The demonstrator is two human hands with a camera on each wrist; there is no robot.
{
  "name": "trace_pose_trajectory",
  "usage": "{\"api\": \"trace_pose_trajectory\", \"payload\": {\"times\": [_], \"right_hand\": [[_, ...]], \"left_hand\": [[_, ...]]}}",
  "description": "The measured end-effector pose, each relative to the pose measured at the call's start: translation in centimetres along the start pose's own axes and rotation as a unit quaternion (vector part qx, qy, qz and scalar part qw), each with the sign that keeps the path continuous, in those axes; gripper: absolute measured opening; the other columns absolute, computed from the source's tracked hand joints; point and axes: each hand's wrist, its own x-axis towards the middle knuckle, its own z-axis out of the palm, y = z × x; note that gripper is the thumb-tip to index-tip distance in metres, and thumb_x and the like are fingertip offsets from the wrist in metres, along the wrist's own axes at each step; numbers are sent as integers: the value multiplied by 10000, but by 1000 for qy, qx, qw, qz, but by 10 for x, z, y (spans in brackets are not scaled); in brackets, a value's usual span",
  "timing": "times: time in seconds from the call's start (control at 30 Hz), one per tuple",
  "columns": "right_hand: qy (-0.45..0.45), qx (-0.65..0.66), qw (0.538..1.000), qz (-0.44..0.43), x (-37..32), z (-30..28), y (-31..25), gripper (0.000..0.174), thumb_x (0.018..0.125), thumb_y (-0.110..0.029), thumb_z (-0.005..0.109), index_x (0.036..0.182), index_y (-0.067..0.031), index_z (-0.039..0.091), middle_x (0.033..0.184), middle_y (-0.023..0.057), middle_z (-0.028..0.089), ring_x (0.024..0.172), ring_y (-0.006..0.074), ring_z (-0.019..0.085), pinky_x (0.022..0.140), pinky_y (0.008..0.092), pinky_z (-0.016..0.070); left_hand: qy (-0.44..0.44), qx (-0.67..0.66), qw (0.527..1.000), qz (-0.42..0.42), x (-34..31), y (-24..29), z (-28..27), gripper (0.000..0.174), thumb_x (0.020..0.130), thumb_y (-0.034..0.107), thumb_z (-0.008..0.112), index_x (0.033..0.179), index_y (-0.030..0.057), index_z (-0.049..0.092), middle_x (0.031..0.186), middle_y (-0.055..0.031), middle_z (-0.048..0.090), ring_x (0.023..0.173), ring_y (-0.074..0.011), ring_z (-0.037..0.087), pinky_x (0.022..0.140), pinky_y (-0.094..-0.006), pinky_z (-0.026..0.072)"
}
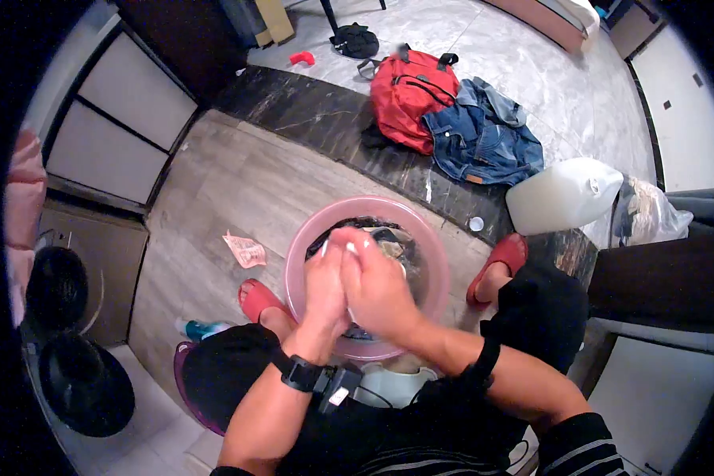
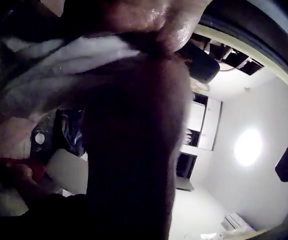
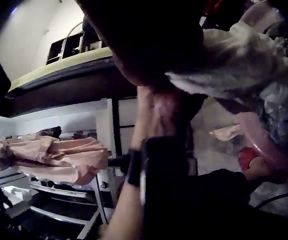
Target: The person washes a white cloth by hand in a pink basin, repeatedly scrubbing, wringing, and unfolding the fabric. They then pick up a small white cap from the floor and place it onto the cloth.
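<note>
Both hands meet over a pink basin (image 1: 434, 266) on the floor between the person's feet. The left hand (image 1: 324, 284) and the right hand (image 1: 379, 295) press together and grip a wet white cloth (image 3: 234, 62), mostly hidden by the hands in the head view. In the left wrist view, folds of the cloth (image 2: 74, 60) stretch out from the curled fingers. Within the basin lie dark and pale wet fabrics (image 1: 393, 238), partly covered by the hands.
A red backpack (image 1: 408, 99) and a denim garment (image 1: 488, 139) lie beyond the dark stone strip. A white jug (image 1: 563, 197) lies at the right. Left of the basin is a pink paper (image 1: 244, 251). Red slippers (image 1: 506, 262) are on both feet.
</note>
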Motion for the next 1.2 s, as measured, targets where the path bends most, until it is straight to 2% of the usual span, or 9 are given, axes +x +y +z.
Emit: {"api": "trace_pose_trajectory", "payload": {"times": [0.23, 0.33, 0.5, 0.6, 0.73, 0.77, 1.03, 1.07, 1.2], "right_hand": [[-8, 21, 999, -30, -11, -2, -7, 280, 915, -178, 438, 1168, -75, 501, 851, 291, 625, 806, 478, 603, 750, 565, 470], [-20, -66, 990, 122, 19, -23, -4, 291, 911, -163, 448, 1185, -79, 499, 885, 294, 625, 831, 474, 606, 784, 543, 476], [-10, 29, 1000, -1, -16, -4, -5, 310, 918, -173, 439, 1207, -74, 494, 844, 290, 622, 801, 467, 609, 688, 545, 486], [-10, -43, 991, 130, 19, -28, -10, 300, 915, -175, 450, 1196, -88, 509, 830, 278, 627, 803, 465, 612, 716, 531, 495], [-17, 25, 999, -18, -15, -9, -19, 299, 911, -173, 444, 1190, -83, 506, 810, 278, 623, 775, 450, 619, 690, 543, 489], [-22, 13, 1000, 13, -13, -10, -16, 268, 907, -139, 453, 1146, -52, 538, 856, 236, 636, 817, 355, 655, 695, 416, 500], [-56, 6, 998, 11, -10, -15, -27, 280, 893, -120, 451, 1144, -28, 537, 911, 220, 641, 793, 347, 650, 704, 423, 502], [-119, -40, 984, 129, 0, -26, -27, 275, 891, -98, 454, 1143, -31, 540, 942, 209, 645, 801, 348, 650, 731, 413, 506], [-7, -1, 997, 71, 2, -15, -16, 262, 893, -91, 461, 1139, -50, 539, 827, 227, 632, 766, 322, 656, 701, 414, 496]], "left_hand": [[2, -33, 999, -27, -8, 4, 0, 364, 977, 330, 462, 1002, 1, 616, 918, -33, 612, 832, -104, 560, 720, -281, 460], [10, -49, 999, -16, -14, -4, 16, 382, 985, 351, 440, 964, 13, 616, 870, -38, 606, 808, -121, 570, 697, -289, 473], [25, -1, 998, -51, -13, 7, 6, 409, 993, 366, 426, 997, 1, 612, 910, -30, 609, 814, -94, 558, 707, -271, 453], [9, -75, 996, -42, -19, 3, 23, 410, 994, 371, 423, 985, 1, 602, 867, -28, 597, 787, -101, 556, 680, -283, 459], [-115, -8, 993, -25, -1, 1, -13, 377, 994, 364, 424, 943, 31, 593, 862, -22, 594, 785, -108, 567, 677, -281, 460], [-49, -82, 995, -30, -10, -7, -5, 381, 985, 389, 442, 923, 42, 589, 860, -25, 595, 791, -114, 576, 665, -279, 465], [-9, -36, 999, -40, -11, -9, -3, 393, 998, 366, 403, 1028, 30, 604, 948, -45, 615, 844, -126, 592, 730, -287, 476], [16, -60, 997, -44, -13, -13, 1, 399, 998, 368, 404, 1037, 25, 604, 954, -50, 618, 848, -130, 594, 734, -290, 478], [-16, -63, 997, -31, -26, 15, 16, 405, 997, 347, 407, 1085, 0, 597, 980, -65, 621, 885, -135, 588, 764, -294, 477]]}}
